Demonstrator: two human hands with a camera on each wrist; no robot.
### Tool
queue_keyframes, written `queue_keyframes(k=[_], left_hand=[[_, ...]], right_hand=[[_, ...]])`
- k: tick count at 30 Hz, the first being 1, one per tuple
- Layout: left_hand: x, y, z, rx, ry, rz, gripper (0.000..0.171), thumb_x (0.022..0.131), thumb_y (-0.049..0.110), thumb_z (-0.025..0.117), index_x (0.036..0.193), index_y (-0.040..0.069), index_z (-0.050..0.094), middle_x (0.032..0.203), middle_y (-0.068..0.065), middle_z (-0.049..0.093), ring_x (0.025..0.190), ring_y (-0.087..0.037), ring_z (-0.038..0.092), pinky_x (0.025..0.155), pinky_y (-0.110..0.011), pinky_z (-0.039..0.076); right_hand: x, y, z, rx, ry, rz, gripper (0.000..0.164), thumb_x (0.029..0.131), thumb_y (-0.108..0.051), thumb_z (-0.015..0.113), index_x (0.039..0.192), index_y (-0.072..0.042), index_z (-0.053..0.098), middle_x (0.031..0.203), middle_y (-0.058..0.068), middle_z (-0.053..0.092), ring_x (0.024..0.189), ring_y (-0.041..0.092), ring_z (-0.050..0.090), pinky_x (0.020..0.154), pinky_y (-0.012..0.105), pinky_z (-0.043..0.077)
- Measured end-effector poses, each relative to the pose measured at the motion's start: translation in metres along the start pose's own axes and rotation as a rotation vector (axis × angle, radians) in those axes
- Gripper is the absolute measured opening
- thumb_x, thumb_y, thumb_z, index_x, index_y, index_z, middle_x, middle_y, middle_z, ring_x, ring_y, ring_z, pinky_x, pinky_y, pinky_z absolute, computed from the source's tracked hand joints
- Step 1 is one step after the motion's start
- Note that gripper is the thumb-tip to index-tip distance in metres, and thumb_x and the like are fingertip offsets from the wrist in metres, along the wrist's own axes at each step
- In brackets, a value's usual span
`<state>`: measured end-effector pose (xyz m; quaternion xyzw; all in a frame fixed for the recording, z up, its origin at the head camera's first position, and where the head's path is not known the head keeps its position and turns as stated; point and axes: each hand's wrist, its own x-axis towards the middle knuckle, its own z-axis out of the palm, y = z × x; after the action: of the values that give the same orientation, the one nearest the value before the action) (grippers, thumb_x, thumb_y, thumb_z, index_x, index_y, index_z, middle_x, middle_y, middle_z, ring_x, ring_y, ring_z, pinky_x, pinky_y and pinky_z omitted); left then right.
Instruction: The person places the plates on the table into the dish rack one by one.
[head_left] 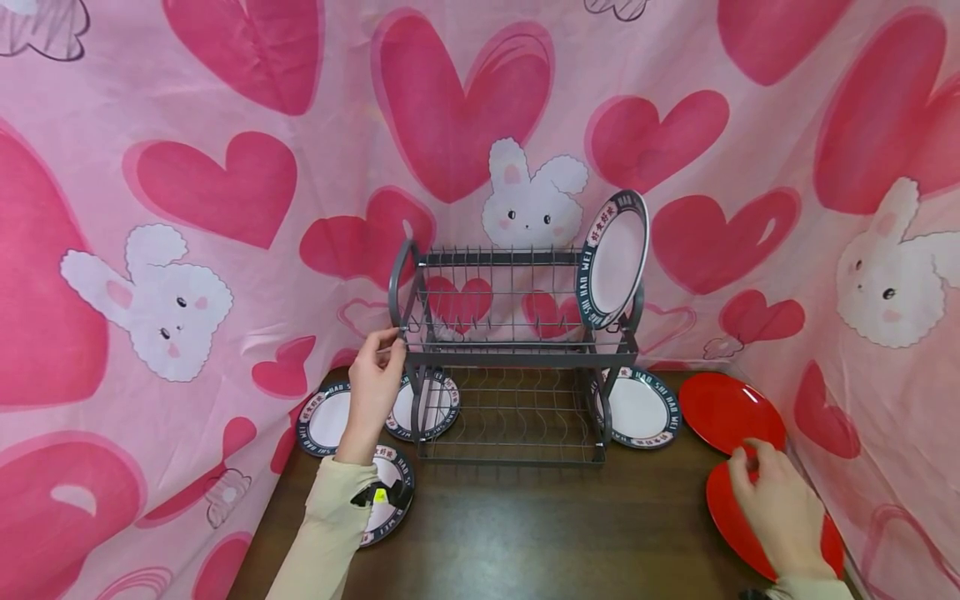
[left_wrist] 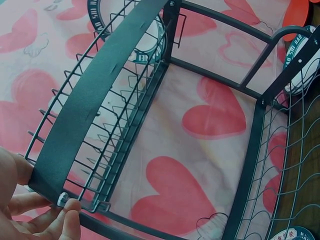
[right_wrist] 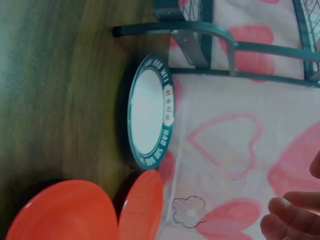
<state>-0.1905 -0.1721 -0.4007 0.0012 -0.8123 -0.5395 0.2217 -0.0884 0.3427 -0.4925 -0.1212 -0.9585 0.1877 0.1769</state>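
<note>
A dark two-tier dish rack stands on the table. My left hand grips the front left corner of its upper tier; in the left wrist view, fingertips curl beneath the dark front bar. A white plate with a dark lettered rim stands on edge at the upper tier's right end. My right hand hovers over the red plates at the right, fingers loosely bent and holding nothing. One red plate lies farther back, and a nearer red plate is partly hidden by this hand.
Right of the rack lies another dark-rimmed plate. Several more lie at the left: a far-left plate, a plate by the rack's leg, and a near plate under my left wrist. Pink heart-patterned cloth surrounds the wooden table.
</note>
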Motion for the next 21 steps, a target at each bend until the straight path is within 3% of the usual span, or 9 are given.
queue_keyframes(k=[11, 21], left_hand=[[0.000, -0.002, 0.000, -0.002, -0.004, 0.006, 0.033, 0.106, 0.018, 0.059, 0.135, 0.002, 0.063, 0.125, -0.019, 0.068, 0.108, -0.035, 0.070, 0.089, -0.055, 0.058], [-0.001, -0.002, 0.000, -0.005, -0.006, 0.009, 0.033, 0.106, 0.018, 0.058, 0.135, 0.002, 0.063, 0.125, -0.019, 0.068, 0.108, -0.034, 0.070, 0.088, -0.055, 0.058]], right_hand=[[-0.011, 0.024, 0.011, 0.007, -0.018, 0.069, 0.033, 0.101, -0.029, 0.051, 0.116, -0.002, 0.064, 0.090, 0.016, 0.067, 0.071, 0.037, 0.062, 0.050, 0.049, 0.046], [-0.014, 0.044, 0.019, 0.003, -0.076, 0.161, 0.037, 0.102, -0.031, 0.048, 0.116, -0.001, 0.063, 0.097, 0.023, 0.067, 0.082, 0.044, 0.063, 0.058, 0.056, 0.048]])
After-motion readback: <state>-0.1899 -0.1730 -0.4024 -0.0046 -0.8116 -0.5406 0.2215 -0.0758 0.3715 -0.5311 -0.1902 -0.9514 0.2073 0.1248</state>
